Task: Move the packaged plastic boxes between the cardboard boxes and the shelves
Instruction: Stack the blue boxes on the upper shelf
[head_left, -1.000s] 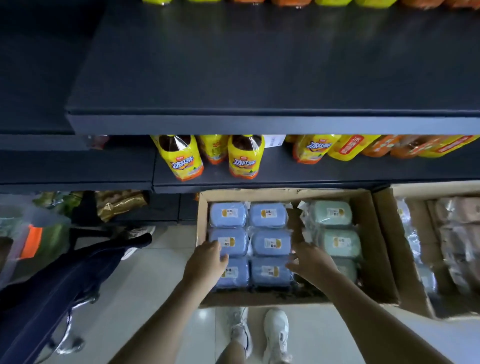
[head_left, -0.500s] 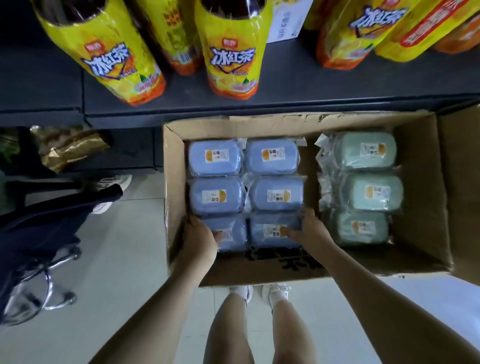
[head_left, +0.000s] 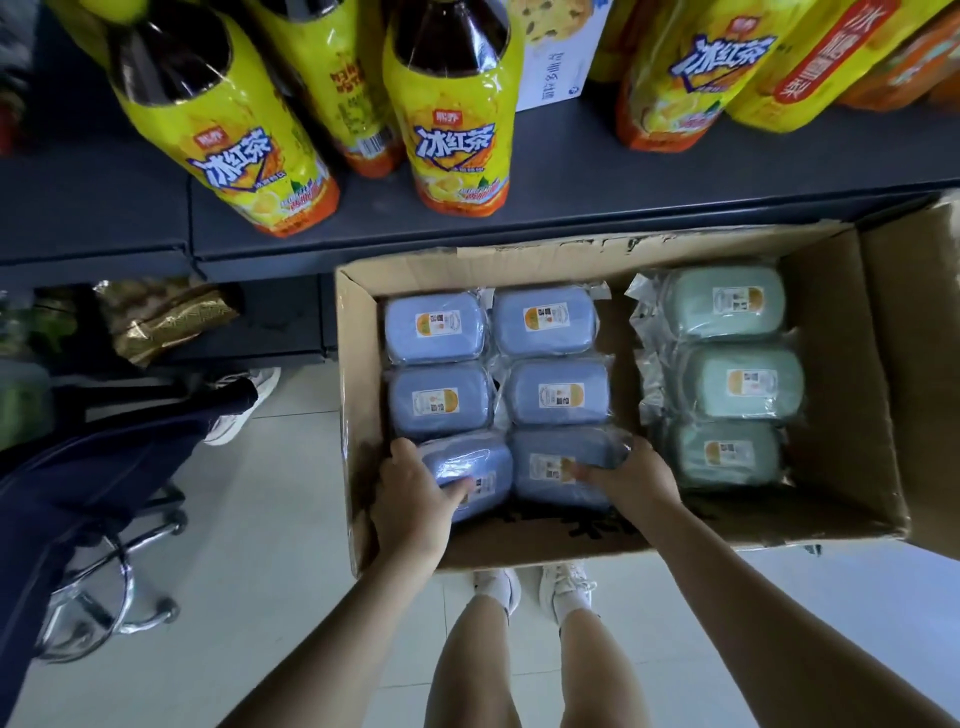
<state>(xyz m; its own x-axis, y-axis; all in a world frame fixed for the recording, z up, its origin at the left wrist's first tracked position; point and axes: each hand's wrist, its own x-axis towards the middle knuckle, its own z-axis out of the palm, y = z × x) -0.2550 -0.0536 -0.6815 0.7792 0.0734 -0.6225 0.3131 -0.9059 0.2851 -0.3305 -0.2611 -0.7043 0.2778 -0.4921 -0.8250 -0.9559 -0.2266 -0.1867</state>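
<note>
While a dark chair (head_left: 104, 597) and a gold bag (head_left: 166, 317) are being seen at the far left, yellow tea bottles (head_left: 249, 150) are being displayed on the dark shelf (head_left: 571, 171) above. Inside the cardboard box (head_left: 358, 415), the near-left blue box (head_left: 467, 465) is being clasped by the left hand (head_left: 410, 499), its grip curled round the pack's edge. The neighbouring blue box (head_left: 556, 462) is being clamped in the grip of the right hand (head_left: 631, 478). Three green boxes (head_left: 727, 384) are being kept in a column at the right, near the blue ones.

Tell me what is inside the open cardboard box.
The cardboard box holds six blue packaged boxes in two columns and three green packaged boxes at the right. The left hand and right hand each grip a near blue one. Anything beneath this layer is covered.
</note>
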